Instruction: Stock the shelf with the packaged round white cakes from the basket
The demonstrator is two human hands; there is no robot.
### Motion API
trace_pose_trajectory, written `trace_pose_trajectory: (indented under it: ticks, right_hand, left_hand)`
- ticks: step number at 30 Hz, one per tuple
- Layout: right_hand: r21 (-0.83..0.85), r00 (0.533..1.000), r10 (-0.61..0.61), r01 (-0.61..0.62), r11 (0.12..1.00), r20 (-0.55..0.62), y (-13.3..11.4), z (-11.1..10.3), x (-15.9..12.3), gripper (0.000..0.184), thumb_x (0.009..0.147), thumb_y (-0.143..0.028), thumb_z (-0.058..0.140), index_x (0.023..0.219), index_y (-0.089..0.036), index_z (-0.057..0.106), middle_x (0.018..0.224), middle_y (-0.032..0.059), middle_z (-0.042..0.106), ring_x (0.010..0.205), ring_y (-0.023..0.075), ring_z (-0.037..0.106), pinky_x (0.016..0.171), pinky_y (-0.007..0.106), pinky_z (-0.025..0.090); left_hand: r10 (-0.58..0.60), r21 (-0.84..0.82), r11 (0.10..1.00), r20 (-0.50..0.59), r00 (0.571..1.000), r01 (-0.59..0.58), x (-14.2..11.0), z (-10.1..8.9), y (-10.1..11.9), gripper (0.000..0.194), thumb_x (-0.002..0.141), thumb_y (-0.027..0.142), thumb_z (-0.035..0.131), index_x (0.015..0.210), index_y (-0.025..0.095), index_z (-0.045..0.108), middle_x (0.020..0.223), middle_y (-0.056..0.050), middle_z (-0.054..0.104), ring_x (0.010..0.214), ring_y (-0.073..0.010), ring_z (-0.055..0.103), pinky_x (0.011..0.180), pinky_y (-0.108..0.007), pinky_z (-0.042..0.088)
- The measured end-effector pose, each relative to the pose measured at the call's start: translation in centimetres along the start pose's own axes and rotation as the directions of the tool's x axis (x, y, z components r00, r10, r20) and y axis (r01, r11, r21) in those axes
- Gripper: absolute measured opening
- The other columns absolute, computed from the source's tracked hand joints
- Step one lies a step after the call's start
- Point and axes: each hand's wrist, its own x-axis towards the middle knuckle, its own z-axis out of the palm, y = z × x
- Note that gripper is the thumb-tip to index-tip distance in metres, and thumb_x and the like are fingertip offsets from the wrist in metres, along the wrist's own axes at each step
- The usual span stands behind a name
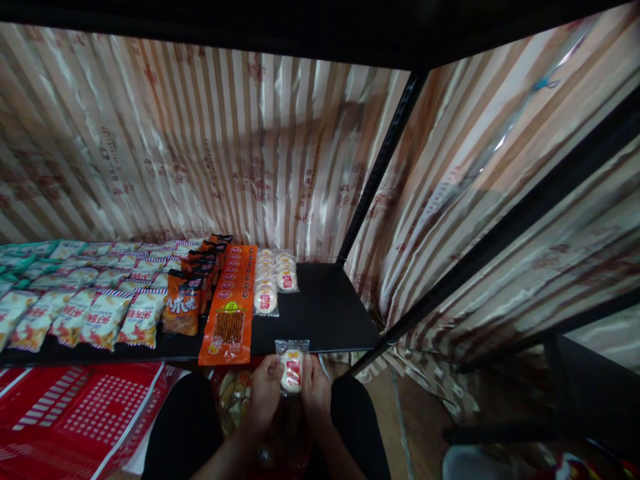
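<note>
Between my two hands is a small clear packet of white rice crackers with a red label, held upright just in front of the shelf edge. My left hand pinches its left side, and my right hand grips the right side. Matching cracker packets stand in two short rows on the black shelf beyond. Left of them lies a long orange snack packet with brown sticks showing through its window.
Brown-orange snack bags and several rows of white snack bags fill the shelf's left part. A red crate sits below. Black posts and striped curtains enclose the shelf.
</note>
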Motion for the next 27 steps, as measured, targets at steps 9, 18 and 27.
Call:
trace_pose_trajectory:
  ticks: [9, 18, 27]
  right_hand:
    - [-0.246, 0.983, -0.175, 0.185, 0.952, 0.061, 0.0, -1.5, 3.3, 0.041, 0.09, -0.04, 0.029, 0.086, -0.019, 0.065, 0.077, 0.0063, 0.063, 0.076, 0.018, 0.056, 0.072, 0.028, 0.042]
    - [-0.075, 0.988, -0.149, 0.151, 0.986, 0.035, -0.8, -1.0, 6.9, 0.039, 0.088, -0.04, 0.032, 0.091, -0.017, 0.064, 0.083, 0.0077, 0.064, 0.079, 0.0182, 0.057, 0.074, 0.029, 0.044]
    - [-0.103, 0.993, -0.115, 0.112, 0.988, -0.027, 0.6, 0.4, 9.6, 0.038, 0.086, -0.039, 0.034, 0.085, -0.018, 0.065, 0.079, 0.0077, 0.065, 0.075, 0.0188, 0.059, 0.071, 0.029, 0.045]
  left_hand:
    - [-0.001, -0.082, 0.997, -0.006, 1.0, 0.001, 3.0, 1.5, 0.6, 0.028, 0.066, 0.04, 0.054, 0.079, 0.015, 0.059, 0.07, -0.004, 0.066, 0.063, -0.0159, 0.061, 0.058, -0.027, 0.05]
    - [0.111, 0.113, 0.988, -0.014, 0.994, -0.109, 6.4, 2.6, 1.4, 0.022, 0.076, 0.026, 0.045, 0.087, 0.016, 0.06, 0.079, -0.004, 0.066, 0.07, -0.0151, 0.061, 0.067, -0.028, 0.049]
    - [0.228, 0.36, 0.919, -0.158, 0.961, -0.159, 8.9, 4.2, 1.2, 0.022, 0.075, 0.021, 0.048, 0.088, 0.015, 0.065, 0.084, -0.006, 0.061, 0.077, -0.0166, 0.059, 0.079, -0.032, 0.048]
